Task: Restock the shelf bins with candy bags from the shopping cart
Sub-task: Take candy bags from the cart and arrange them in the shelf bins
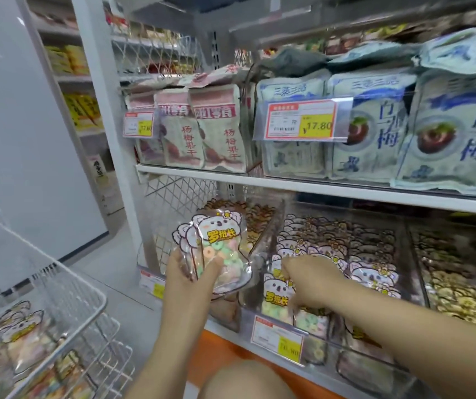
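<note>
My left hand [186, 276] grips a couple of koala-shaped candy bags [219, 246] with pastel rings, held upright in front of the lower shelf. My right hand [308, 279] reaches into the clear middle bin [398, 246], its curled fingers pinching the top of a candy bag [275, 292] at the bin's front left. That bin holds several rows of the same koala bags [346, 249]. More such bags [20, 335] lie in the wire shopping cart [87, 292] at the lower left.
A bin of brown snacks [257, 217] sits left of the middle bin, a bin of mixed snacks [458, 280] to its right. The upper shelf [317, 185] carries pink and blue plum bags with price tags [301, 122]. My knee [245, 381] is at the bottom.
</note>
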Motion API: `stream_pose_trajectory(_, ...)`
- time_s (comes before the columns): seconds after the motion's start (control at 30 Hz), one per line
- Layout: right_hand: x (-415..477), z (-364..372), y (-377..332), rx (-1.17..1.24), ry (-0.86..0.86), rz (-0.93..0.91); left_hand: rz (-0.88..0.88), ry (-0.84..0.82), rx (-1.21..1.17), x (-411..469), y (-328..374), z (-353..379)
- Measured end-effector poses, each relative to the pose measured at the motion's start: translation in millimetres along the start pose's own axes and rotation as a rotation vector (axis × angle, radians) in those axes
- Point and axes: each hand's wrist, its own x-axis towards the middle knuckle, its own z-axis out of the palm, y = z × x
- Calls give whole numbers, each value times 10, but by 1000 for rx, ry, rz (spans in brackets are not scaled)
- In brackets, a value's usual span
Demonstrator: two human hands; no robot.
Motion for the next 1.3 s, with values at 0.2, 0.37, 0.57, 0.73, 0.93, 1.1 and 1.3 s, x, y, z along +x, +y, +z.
stream_pose_trajectory(0.2,40,-53,0,-59,77,-32,-7,-38,-31,-16,2,-3)
stream_pose_trajectory(0.37,104,12,-130,-317,139,-131,0,-54,-35,-22,103,22)
stream_pose_trajectory(0.57,-141,-334,230,831,125,-17,-2,-160,14,2,158,34)
stream_pose_trajectory(0.73,-415,-574,296,1505,-23,-151,-1,-400,95,-54,268,300)
stream_pose_trajectory(0.93,-404,-427,375,1041,164,12,-49,-722,295,-84,492,443)
stream_pose_trajectory(1.1,-336,-222,340,952,168,189,100,-763,493,70,363,585)
stream_pose_trajectory(1.3,-415,-199,185,496,13,97,192,-818,639,131,176,693)
